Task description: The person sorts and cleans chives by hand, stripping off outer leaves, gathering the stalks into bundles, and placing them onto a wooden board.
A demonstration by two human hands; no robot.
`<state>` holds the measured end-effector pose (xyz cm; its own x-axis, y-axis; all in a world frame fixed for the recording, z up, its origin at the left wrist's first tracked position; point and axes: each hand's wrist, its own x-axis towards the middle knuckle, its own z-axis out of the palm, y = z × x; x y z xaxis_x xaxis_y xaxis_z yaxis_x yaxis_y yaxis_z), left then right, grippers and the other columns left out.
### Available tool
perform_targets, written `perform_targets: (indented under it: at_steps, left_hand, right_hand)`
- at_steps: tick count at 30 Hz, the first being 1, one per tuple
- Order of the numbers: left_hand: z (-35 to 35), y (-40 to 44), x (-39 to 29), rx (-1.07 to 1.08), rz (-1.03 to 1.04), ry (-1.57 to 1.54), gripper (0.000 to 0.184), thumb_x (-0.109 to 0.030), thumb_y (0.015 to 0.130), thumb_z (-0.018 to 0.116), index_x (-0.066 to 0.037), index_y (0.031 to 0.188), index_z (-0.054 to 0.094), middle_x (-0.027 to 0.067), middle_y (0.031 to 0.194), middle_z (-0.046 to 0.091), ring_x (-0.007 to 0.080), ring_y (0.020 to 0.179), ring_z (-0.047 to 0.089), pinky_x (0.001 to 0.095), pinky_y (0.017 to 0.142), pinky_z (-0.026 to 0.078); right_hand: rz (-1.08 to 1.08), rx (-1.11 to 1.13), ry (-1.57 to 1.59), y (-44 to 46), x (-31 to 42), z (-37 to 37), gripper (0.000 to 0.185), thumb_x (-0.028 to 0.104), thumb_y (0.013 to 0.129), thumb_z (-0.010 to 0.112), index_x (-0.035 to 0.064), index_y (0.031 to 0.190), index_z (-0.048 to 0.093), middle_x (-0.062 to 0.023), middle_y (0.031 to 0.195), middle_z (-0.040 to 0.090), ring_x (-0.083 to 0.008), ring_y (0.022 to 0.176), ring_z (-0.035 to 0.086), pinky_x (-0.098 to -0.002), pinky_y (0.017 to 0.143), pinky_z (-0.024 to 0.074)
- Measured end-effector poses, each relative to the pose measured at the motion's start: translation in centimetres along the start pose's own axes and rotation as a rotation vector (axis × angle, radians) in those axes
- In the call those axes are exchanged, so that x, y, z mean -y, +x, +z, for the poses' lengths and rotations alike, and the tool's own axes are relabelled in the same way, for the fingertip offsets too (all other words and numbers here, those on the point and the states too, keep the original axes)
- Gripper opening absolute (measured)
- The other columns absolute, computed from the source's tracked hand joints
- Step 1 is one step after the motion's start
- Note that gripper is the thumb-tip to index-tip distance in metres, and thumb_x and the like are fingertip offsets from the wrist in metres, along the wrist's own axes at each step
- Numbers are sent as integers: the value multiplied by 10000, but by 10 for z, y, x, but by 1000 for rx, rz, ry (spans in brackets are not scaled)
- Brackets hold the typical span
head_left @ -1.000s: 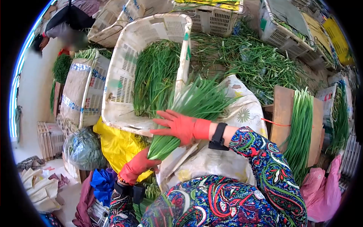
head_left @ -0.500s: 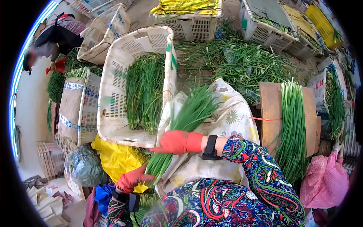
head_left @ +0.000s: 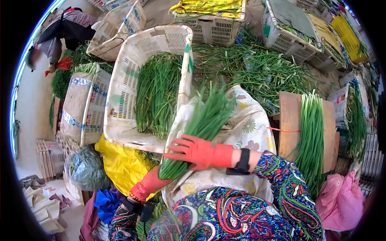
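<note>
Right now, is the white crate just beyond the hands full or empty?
Neither: the white crate is part-filled; green stalks lie inside, bare wall showing.

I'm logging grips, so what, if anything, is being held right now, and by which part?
A bunch of long green leaves, held at its lower end by the left hand; the right hand lies across it, spread open.

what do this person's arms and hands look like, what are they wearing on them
The right hand and left hand wear coral-red gloves. Each wrist has a black strap; the left also has a beaded bracelet. The sleeves are dark blue with a red, green and white paisley print.
</note>
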<state>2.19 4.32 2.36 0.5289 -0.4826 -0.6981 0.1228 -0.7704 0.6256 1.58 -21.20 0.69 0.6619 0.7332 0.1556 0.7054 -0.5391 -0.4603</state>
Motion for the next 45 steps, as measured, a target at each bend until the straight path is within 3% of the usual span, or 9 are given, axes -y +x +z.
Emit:
perform_targets:
  at_steps: [4,9,14,20,29,34,40,42,45]
  left_hand:
    - [11,-1,-1,-67,94,225,627,-361,736,629,-130,1271,397,209,872,606,371,824,587,398,687,476]
    - [27,1,6,-164,134,402,663,-325,754,600,-168,1334,319,220,716,590,387,687,585,452,587,468]
    - [26,-3,-7,-104,36,525,706,-296,751,603,-235,1363,256,210,721,583,385,661,581,460,580,465]
    - [26,-9,-28,-65,-13,724,760,-225,733,610,-262,1379,210,188,805,577,363,693,588,440,600,474]
    - [27,-7,-25,-91,7,808,770,-208,713,610,-249,1375,219,176,774,577,349,662,592,425,571,476]
    - [19,-3,-24,-61,-16,543,678,-276,752,599,-216,1349,284,206,820,601,345,709,604,427,598,479]
    - [10,1,-3,-13,122,133,605,-287,731,660,-84,1248,419,183,927,615,280,830,613,342,726,474]
    - [6,7,14,64,136,-13,576,-279,723,675,-29,1196,461,139,917,627,238,818,610,320,743,467]
    - [-6,18,8,389,58,-522,370,-168,756,652,5,1056,523,76,830,600,182,688,582,288,645,475]
  right_hand:
    - [90,-379,368,-27,-33,-15,576,203,756,605,107,1288,407,-128,1253,470,-314,1154,443,-383,986,348]
    - [905,-810,1010,-76,-112,-34,348,262,846,517,14,1084,575,-85,957,630,-161,830,600,-284,747,449]
    - [1160,-343,1235,-67,-132,-36,320,322,789,545,13,828,617,-83,757,643,-165,631,608,-252,564,411]
    - [1236,-149,1209,-48,-143,10,430,408,819,520,-11,832,615,-101,724,622,-155,563,571,-250,523,412]
    - [1152,-505,1793,-57,-154,44,166,209,780,627,70,861,666,42,606,512,-51,482,447,-170,466,363]
    - [999,-601,1402,-66,-153,-17,154,192,804,575,110,864,690,18,683,578,-57,610,517,-162,576,395]
    - [711,-1361,1332,-132,-233,-120,201,154,823,572,54,992,616,-8,860,627,-123,721,556,-227,676,443]
    - [962,-1574,1286,-156,-238,-158,380,249,794,616,95,1135,551,-55,1021,592,-166,900,544,-283,806,426]
    - [1385,-1000,623,-153,-198,-172,820,395,652,730,21,1290,374,-127,1225,484,-257,1079,458,-344,890,381]
